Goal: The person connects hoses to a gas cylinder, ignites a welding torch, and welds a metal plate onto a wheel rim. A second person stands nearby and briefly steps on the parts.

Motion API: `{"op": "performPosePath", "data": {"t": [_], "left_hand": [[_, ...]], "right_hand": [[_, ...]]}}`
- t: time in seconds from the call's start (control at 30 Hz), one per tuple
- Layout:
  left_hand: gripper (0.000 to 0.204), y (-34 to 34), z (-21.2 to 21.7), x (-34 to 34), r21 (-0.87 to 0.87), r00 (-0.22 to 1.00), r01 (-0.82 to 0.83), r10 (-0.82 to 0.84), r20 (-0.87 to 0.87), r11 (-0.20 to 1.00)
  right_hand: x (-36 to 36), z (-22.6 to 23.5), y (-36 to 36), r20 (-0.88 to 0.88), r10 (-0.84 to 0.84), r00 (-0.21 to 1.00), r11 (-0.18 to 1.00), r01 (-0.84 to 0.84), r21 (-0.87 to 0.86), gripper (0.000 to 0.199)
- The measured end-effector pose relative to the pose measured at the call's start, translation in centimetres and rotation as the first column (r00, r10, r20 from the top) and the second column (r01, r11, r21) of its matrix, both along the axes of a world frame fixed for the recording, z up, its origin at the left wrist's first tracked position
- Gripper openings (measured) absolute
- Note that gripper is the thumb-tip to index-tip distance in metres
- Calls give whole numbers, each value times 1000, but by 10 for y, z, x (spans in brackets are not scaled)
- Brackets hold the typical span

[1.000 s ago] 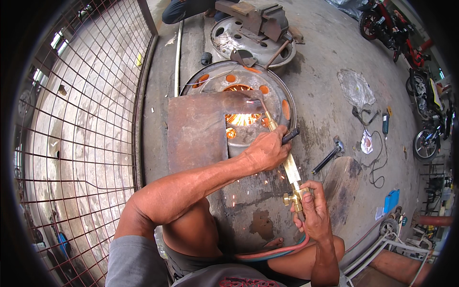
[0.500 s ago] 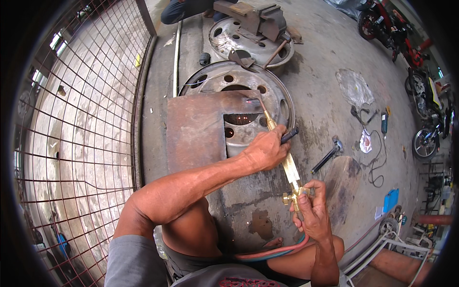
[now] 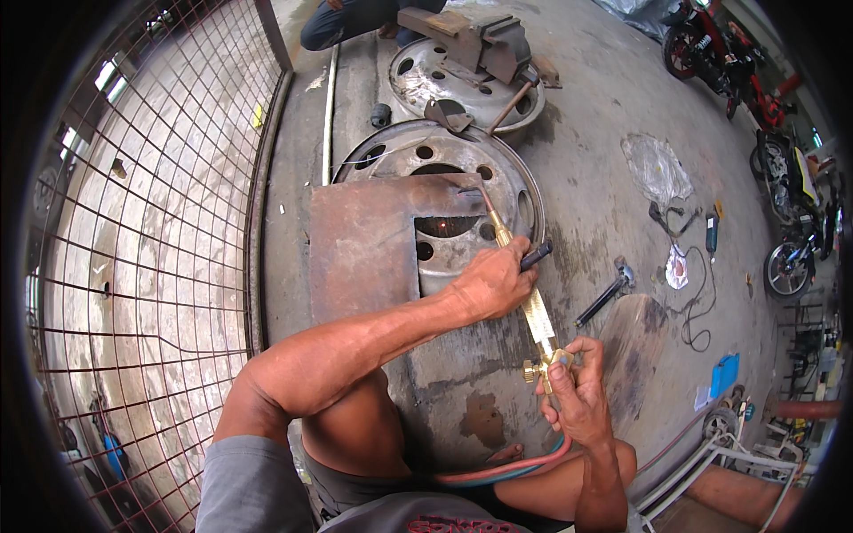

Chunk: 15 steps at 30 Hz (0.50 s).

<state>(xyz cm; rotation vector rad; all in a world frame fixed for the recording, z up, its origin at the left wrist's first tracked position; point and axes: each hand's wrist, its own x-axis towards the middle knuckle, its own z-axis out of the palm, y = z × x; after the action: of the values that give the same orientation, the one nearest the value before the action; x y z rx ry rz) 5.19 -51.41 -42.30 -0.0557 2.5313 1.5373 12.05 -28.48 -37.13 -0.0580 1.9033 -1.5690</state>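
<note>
A brass cutting torch [image 3: 524, 293] runs from my lap up to a rusty steel plate [image 3: 364, 240] that lies on a grey truck wheel rim [image 3: 524, 195]. My left hand [image 3: 493, 280] grips the torch's middle. My right hand [image 3: 573, 391] holds its rear end, fingers on the brass valve knobs. The torch tip [image 3: 480, 194] points at the plate's top edge, beside a rectangular notch cut out of the plate. A small red glow [image 3: 442, 226] shows in the notch. No flame shows at the tip.
A second rim [image 3: 418, 80] carrying a bench vise [image 3: 498, 40] and a hammer lies farther away, with a seated person behind it. A metal mesh fence [image 3: 151, 249] stands at the left. Tools, a hammer [image 3: 604, 298] and cables lie at the right; motorcycles are parked far right. Red and blue hoses [image 3: 515, 466] cross my lap.
The bright flame and orange glow seen through the rim's holes a second ago have gone out; only a small red spot is left. Both hands stay on the torch.
</note>
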Motion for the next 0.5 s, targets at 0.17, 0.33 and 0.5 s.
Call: {"op": "performPosePath", "data": {"t": [0.17, 0.33, 0.5], "left_hand": [[29, -1, 0, 0, 2, 1000, -3, 3, -19, 1000], [24, 0, 0, 0, 15, 999, -33, 33, -22, 999], [25, -1, -2, 0, 12, 1000, -25, 25, -12, 1000]], "right_hand": [[1, -5, 1, -17, -4, 1000, 1000, 4, 1, 38], [0, -2, -1, 11, -15, 1000, 1000, 15, -7, 38], [1, -2, -2, 10, -20, 1000, 1000, 20, 1, 38]]}}
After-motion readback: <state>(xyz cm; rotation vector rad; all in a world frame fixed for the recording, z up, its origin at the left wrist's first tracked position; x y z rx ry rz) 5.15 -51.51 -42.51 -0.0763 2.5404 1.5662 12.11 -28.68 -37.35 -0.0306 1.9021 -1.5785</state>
